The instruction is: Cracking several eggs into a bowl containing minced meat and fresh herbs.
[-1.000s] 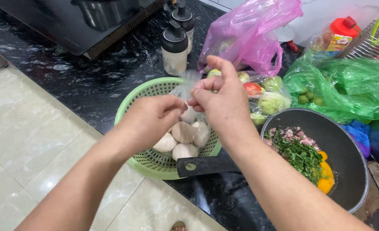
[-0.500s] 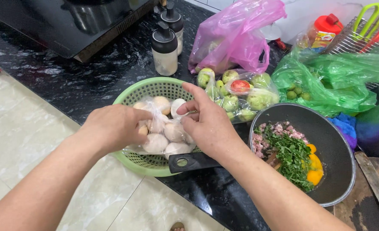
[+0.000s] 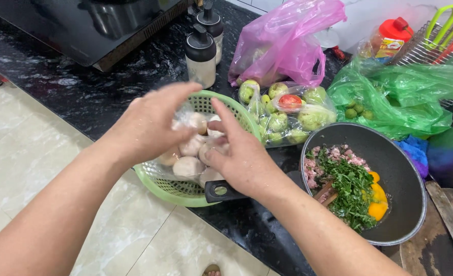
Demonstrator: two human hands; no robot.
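The left hand [image 3: 147, 128] covers part of the green basket [image 3: 185, 190] and several of the mushrooms [image 3: 188, 166] inside it. The right hand [image 3: 239, 161] hides most of the pan's handle [image 3: 221, 190]. A foot [image 3: 212, 270] and a wooden board [image 3: 443, 240] are cut off by the frame's edges.

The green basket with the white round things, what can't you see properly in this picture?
From the head view:
- Basket: its near-left part is behind the left hand.
- Mushrooms: some covered by the right hand and a thin clear bag; the count is unclear.
- Pan handle: mostly under the right hand.
- Pink bag: contents hidden by the plastic.
- Green bag: cut off at the right edge.
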